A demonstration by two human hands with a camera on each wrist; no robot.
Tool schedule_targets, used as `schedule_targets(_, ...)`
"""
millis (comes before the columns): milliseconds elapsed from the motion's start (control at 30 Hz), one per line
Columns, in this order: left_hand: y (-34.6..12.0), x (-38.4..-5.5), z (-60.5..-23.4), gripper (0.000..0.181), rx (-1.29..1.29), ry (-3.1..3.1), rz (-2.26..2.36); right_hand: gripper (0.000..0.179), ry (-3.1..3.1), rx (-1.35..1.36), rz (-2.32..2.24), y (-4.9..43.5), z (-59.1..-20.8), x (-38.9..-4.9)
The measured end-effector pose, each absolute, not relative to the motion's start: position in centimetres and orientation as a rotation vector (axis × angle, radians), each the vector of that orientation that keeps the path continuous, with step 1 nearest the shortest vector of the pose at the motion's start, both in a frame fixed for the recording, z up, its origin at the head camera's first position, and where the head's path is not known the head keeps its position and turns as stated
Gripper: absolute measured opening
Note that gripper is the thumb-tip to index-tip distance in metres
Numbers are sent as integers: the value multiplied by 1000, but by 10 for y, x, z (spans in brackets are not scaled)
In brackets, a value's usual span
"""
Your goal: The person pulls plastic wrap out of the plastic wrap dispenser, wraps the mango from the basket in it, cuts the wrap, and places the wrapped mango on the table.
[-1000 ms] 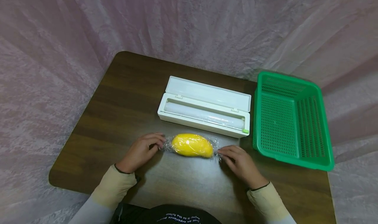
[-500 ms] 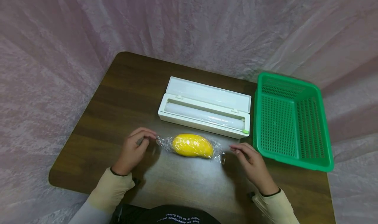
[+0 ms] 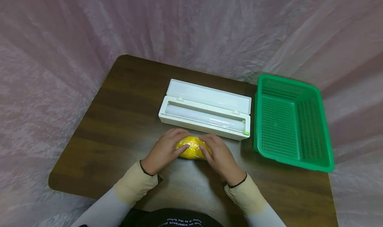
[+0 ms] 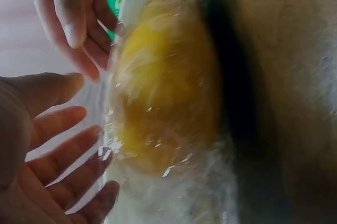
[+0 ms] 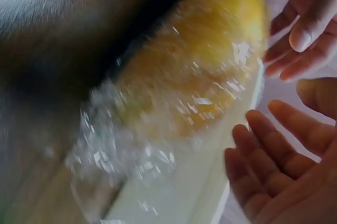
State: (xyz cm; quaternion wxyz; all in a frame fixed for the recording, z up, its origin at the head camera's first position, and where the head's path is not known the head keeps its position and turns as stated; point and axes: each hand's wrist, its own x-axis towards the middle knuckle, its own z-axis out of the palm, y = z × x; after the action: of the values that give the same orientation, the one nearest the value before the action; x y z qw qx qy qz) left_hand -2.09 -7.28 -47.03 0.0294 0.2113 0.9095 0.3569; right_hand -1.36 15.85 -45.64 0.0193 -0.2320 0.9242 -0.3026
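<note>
A yellow mango (image 3: 192, 147) in clear plastic wrap lies near the table's middle. My left hand (image 3: 165, 150) comes over its left end and my right hand (image 3: 219, 157) over its right end, covering both ends in the head view. Relaxed, slightly spread fingers of the left hand (image 4: 63, 161) stand beside the wrapped mango (image 4: 163, 87) in the left wrist view. In the right wrist view, the fingers of the right hand (image 5: 289, 161) are likewise spread next to it. Crinkled loose wrap (image 5: 121, 145) trails from one end.
Just beyond the mango stands a white plastic-wrap dispenser (image 3: 206, 131), its lid (image 3: 209, 95) folded back and a film roll (image 3: 204, 117) inside. A green basket (image 3: 294, 163) is at the table's right. Brown tabletop (image 3: 98, 137) stretches to the left; pinkish curtains hang behind.
Both hands were at the film ends, then moved outward off them. Now they have come inward over the mango's two ends. The mango stays in about the same place.
</note>
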Motion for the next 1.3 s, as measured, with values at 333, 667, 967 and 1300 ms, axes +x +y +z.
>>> schedule_targets(333, -84, -20, -480, 53, 596, 2670, 1012, 55, 2699, -659, -818, 167, -476, -20)
schedule_targets(667, -95, -21, -482, 61, 603, 2558, 1036, 64, 2602, -585, -788, 187, -481, -22)
schedule_targets(967, -96, -22, -485, 61, 670, 2587, 1002, 53, 2651, -567, -703, 191, -482, -20)
schedule_targets(1300, -90, -14, -478, 45, 666, 2843, 973, 43, 2460, -279, -843, 189, -478, -6)
